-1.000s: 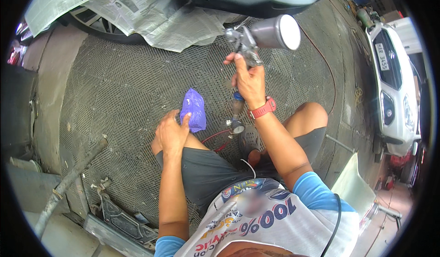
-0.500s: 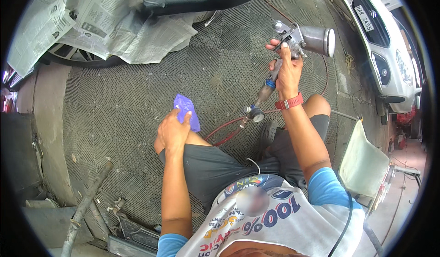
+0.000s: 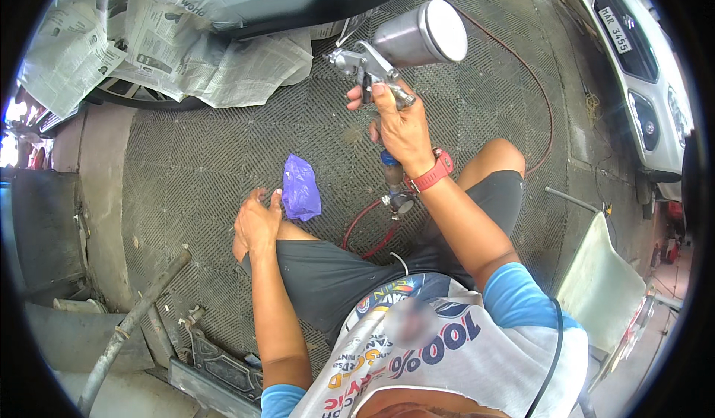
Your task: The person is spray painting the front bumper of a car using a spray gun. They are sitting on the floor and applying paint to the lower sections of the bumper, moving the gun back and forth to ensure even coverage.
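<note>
My right hand [image 3: 403, 127] is closed around the handle of a metal spray gun [image 3: 376, 66], raised over the floor toward the covered car. The gun's silver cup [image 3: 408, 38] with a white lid leans to the right. Below its handle are a blue ring, a round gauge [image 3: 403, 205] and a red air hose [image 3: 360, 220]. My left hand [image 3: 258, 223] rests on my left knee, holding nothing, with its fingers loosely apart. Just right of its thumb lies a crumpled purple plastic packet [image 3: 301, 188], apart from the fingers.
Ahead is a dark-edged car panel [image 3: 313, 8], with newspaper sheets [image 3: 223, 71] draped over the wheel. A white car [image 3: 648, 75] stands at right. Near me are a pale chair [image 3: 599, 276] at right and a metal pole [image 3: 134, 321] at left. Textured matting [image 3: 201, 165] covers the floor.
My right hand has brought the spray gun left and its cup now looks larger. My left hand has drawn back leftward from the purple packet.
</note>
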`<state>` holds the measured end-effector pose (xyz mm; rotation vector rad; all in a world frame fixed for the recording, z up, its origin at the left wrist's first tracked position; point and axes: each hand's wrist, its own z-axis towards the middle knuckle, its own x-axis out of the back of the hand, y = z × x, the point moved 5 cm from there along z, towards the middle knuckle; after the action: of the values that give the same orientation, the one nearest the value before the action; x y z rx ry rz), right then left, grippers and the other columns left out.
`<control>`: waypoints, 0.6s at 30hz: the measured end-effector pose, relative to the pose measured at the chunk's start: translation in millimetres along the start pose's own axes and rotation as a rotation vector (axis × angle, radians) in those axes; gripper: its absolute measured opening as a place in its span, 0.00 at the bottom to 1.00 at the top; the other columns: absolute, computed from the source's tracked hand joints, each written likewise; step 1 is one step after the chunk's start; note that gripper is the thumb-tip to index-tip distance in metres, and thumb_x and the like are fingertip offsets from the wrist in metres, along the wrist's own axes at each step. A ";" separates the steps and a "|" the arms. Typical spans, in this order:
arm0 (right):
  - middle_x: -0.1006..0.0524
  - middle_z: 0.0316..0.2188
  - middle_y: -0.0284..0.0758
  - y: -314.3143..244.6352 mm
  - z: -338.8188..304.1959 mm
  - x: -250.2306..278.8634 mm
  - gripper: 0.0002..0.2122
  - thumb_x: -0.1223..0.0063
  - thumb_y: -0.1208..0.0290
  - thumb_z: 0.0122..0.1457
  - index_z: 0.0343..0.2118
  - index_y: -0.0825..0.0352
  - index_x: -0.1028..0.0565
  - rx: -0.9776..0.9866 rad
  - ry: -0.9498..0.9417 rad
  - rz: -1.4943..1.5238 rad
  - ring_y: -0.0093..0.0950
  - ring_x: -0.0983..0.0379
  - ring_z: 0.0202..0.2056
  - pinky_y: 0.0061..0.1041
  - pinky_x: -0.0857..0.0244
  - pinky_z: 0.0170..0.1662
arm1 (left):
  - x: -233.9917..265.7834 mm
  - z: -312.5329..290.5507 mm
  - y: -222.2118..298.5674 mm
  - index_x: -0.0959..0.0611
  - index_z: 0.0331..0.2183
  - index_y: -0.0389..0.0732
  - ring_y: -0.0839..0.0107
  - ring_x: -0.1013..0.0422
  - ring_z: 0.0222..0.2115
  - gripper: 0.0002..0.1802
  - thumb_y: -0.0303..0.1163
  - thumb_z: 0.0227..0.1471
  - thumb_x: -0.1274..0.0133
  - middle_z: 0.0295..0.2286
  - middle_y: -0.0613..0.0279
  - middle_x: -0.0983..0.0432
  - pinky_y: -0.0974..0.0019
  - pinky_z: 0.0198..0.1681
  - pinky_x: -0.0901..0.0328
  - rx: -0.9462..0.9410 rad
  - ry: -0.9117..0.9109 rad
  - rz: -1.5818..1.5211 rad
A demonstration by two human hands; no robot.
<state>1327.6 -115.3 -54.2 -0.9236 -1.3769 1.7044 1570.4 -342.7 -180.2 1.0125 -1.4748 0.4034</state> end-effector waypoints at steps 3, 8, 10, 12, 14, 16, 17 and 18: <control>0.14 0.41 0.38 -0.3 10.0 20.5 0.20 0.51 0.55 0.79 0.55 0.70 0.23 -0.033 0.031 0.037 0.24 0.15 0.39 0.19 0.29 0.23 | 0.0 -5.1 9.9 0.11 0.52 0.42 0.49 0.18 0.52 0.30 0.57 0.61 0.37 0.49 0.52 0.12 0.48 0.55 0.27 0.002 0.029 0.038; 0.14 0.42 0.39 3.3 22.0 82.8 0.17 0.51 0.59 0.80 0.55 0.70 0.22 0.016 0.156 0.022 0.24 0.15 0.39 0.20 0.29 0.22 | 6.0 -17.6 37.8 0.11 0.50 0.38 0.46 0.18 0.50 0.28 0.51 0.61 0.35 0.48 0.48 0.12 0.48 0.55 0.27 -0.018 0.104 0.030; 0.14 0.42 0.40 -4.7 26.9 96.1 0.17 0.51 0.59 0.80 0.54 0.70 0.22 0.052 0.181 0.046 0.24 0.15 0.39 0.19 0.28 0.22 | 8.8 -23.0 45.3 0.11 0.51 0.37 0.47 0.18 0.51 0.27 0.50 0.61 0.35 0.49 0.47 0.13 0.48 0.56 0.27 -0.024 0.124 -0.008; 0.14 0.42 0.39 -5.3 31.6 108.8 0.18 0.51 0.59 0.80 0.55 0.71 0.22 0.069 0.180 0.063 0.24 0.15 0.39 0.19 0.28 0.22 | 17.5 -30.6 59.0 0.12 0.53 0.40 0.48 0.19 0.53 0.28 0.52 0.62 0.36 0.52 0.48 0.14 0.48 0.56 0.27 -0.004 0.105 -0.189; 0.14 0.41 0.38 -7.1 35.3 103.9 0.18 0.51 0.59 0.79 0.57 0.70 0.22 0.044 0.113 0.089 0.23 0.15 0.39 0.19 0.29 0.22 | 27.8 -41.7 66.5 0.12 0.54 0.42 0.48 0.21 0.55 0.28 0.52 0.63 0.37 0.55 0.49 0.16 0.47 0.58 0.28 -0.026 0.137 -0.218; 0.14 0.40 0.36 -12.4 38.0 94.4 0.20 0.50 0.57 0.79 0.61 0.70 0.23 0.026 0.033 0.117 0.22 0.16 0.39 0.18 0.29 0.22 | 35.7 -56.9 68.1 0.12 0.55 0.41 0.48 0.23 0.58 0.27 0.51 0.65 0.38 0.58 0.49 0.18 0.48 0.62 0.31 -0.100 0.212 -0.105; 0.14 0.40 0.36 -13.3 39.7 86.6 0.20 0.50 0.57 0.79 0.61 0.70 0.23 0.042 -0.012 0.137 0.21 0.16 0.38 0.18 0.29 0.23 | 36.9 -67.2 63.6 0.12 0.55 0.41 0.48 0.25 0.59 0.26 0.49 0.65 0.38 0.58 0.50 0.19 0.48 0.64 0.33 -0.132 0.237 -0.018; 0.14 0.40 0.36 -15.4 41.5 80.9 0.21 0.49 0.57 0.79 0.62 0.69 0.23 0.063 -0.050 0.145 0.21 0.16 0.38 0.18 0.29 0.23 | 30.5 -74.1 59.3 0.12 0.55 0.41 0.48 0.26 0.61 0.25 0.48 0.65 0.38 0.59 0.51 0.19 0.48 0.66 0.35 -0.172 0.258 0.057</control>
<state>1255.4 -60.1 -38.7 -0.9704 -1.3076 1.8805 1574.6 -264.4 -118.7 0.7531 -1.2837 0.4232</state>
